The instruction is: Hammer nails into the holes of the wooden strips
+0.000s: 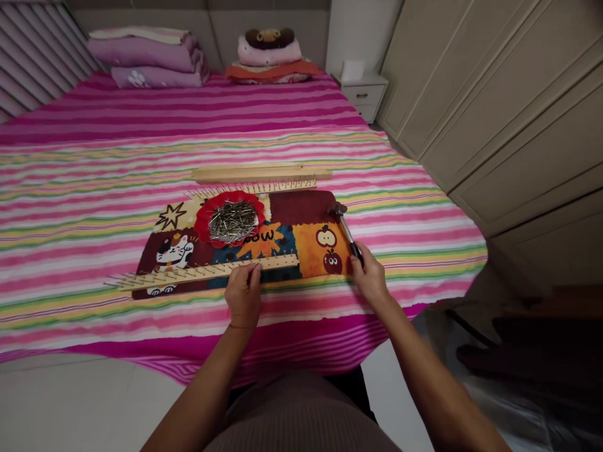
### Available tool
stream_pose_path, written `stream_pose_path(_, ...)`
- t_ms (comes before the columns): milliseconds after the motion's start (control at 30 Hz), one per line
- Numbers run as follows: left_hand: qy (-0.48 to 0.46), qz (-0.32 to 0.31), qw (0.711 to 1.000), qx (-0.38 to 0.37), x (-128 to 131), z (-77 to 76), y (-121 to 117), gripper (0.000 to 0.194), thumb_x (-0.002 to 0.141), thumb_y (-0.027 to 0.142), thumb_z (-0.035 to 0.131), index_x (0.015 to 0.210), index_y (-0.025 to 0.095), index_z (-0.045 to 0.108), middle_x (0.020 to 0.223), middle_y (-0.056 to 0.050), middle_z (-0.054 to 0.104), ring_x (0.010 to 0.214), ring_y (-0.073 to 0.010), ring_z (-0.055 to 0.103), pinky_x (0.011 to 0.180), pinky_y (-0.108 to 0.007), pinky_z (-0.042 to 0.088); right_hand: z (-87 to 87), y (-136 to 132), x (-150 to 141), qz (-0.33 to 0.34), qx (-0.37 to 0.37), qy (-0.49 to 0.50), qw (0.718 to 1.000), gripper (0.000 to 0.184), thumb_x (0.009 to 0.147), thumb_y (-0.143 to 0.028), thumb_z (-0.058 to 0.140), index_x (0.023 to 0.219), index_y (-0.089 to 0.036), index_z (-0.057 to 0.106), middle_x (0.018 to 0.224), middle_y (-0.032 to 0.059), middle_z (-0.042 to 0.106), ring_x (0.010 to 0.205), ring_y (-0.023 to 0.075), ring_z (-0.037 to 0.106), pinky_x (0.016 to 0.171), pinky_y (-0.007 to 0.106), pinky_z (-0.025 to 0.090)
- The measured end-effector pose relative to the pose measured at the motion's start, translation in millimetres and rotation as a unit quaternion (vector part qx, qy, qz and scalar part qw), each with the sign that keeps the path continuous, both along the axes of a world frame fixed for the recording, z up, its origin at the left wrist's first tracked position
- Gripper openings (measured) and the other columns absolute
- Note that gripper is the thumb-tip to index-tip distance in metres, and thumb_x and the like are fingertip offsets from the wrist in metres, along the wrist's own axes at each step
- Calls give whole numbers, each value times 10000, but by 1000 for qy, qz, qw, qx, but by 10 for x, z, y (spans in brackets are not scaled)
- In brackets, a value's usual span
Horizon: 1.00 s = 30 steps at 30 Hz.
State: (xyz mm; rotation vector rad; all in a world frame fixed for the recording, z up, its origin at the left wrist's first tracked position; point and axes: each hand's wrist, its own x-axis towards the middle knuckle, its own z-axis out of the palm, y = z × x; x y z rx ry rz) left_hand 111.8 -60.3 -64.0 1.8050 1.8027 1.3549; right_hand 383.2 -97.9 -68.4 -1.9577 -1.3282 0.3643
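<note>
My left hand [244, 290] rests on a long wooden strip [188, 274] studded with a row of nails, fingers curled over its edge near the right end. My right hand [369, 273] is closed around the handle of a small hammer [346, 229], whose head lies on the cartoon-patterned mat [292, 242]. A red flower-shaped dish [202, 220] holding a heap of metal nails [232, 221] sits on the mat behind the strip.
A second nailed strip [257, 188] and a plain wooden strip [261, 173] lie beyond the dish on the striped bed cover [94, 182]. Folded blankets [146, 56] and a plush toy [269, 37] sit at the headboard. A white nightstand [362, 94] and wardrobe doors [494, 107] stand to the right.
</note>
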Motion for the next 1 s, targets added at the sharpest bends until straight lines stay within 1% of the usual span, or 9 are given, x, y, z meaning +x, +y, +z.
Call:
stream_pose_path(67, 13, -6, 1000, 8, -4, -38, 14, 173, 831, 349, 557, 753, 215, 636, 768, -30, 640, 776, -168, 580, 753, -293, 440, 109, -197, -144, -2, 12, 77, 997, 450, 887, -358, 422, 1284, -176, 530, 971, 80, 676, 798, 209, 614, 697, 329, 498)
stream_pose_path(133, 25, -14, 999, 18, -10, -72, 28, 170, 841, 332, 549, 756, 214, 636, 755, -32, 633, 766, -168, 572, 749, -293, 434, 249, -443, -339, 7, 19, 167, 986, 459, 888, -412, 462, 1293, -205, 518, 836, 35, 643, 623, 163, 560, 568, 285, 467)
stream_pose_path(233, 40, -28, 998, 31, -17, -116, 48, 171, 856, 321, 538, 766, 214, 636, 749, -39, 627, 765, -173, 560, 756, -301, 427, 470, -774, -626, 64, 18, 292, 954, 439, 900, -414, 489, 1308, -253, 500, 725, -20, 565, 495, 104, 454, 465, 228, 393)
stream_pose_path(300, 45, -33, 998, 36, -20, -141, 60, 181, 863, 323, 527, 765, 217, 635, 743, -41, 619, 766, -178, 551, 764, -309, 424, 594, -898, -760, 122, -6, 331, 936, 412, 905, -400, 498, 1294, -268, 519, 704, -31, 545, 483, 88, 430, 459, 213, 377)
stream_pose_path(400, 46, -43, 997, 40, -22, -170, 72, 186, 868, 318, 518, 768, 215, 636, 739, -42, 609, 764, -181, 545, 759, -317, 423, 712, -933, -870, 198, -50, 312, 928, 385, 911, -366, 502, 1282, -273, 548, 657, -40, 526, 509, 93, 447, 501, 214, 403)
stream_pose_path(467, 47, -50, 997, 43, -20, -183, 75, 178, 869, 305, 518, 773, 213, 636, 744, -45, 610, 766, -183, 543, 755, -322, 421, 752, -904, -914, 221, -65, 288, 929, 385, 917, -348, 488, 1288, -264, 550, 617, -46, 499, 522, 102, 459, 520, 220, 420)
stream_pose_path(700, 59, -48, 995, 61, -3, -228, 63, 182, 883, 262, 492, 752, 211, 607, 726, -50, 582, 747, -186, 520, 744, -324, 403, 789, -857, -1014, 248, -76, 251, 932, 407, 929, -331, 453, 1326, -280, 526, 613, -40, 509, 596, 126, 526, 580, 235, 466)
stream_pose_path(867, 63, -51, 995, 63, 1, -200, 53, 203, 883, 241, 479, 715, 210, 587, 687, -42, 548, 716, -186, 502, 711, -322, 387, 887, -894, -1076, 244, -59, 227, 941, 396, 929, -334, 459, 1316, -303, 535, 767, 2, 609, 766, 159, 601, 706, 284, 512)
stream_pose_path(1000, 54, -60, 994, 68, 3, -169, 51, 190, 889, 260, 488, 737, 208, 590, 718, -46, 568, 735, -185, 509, 720, -318, 390, 915, -910, -1113, 234, -35, 195, 952, 411, 941, -323, 438, 1346, -295, 497, 902, 37, 640, 953, 186, 608, 848, 327, 498)
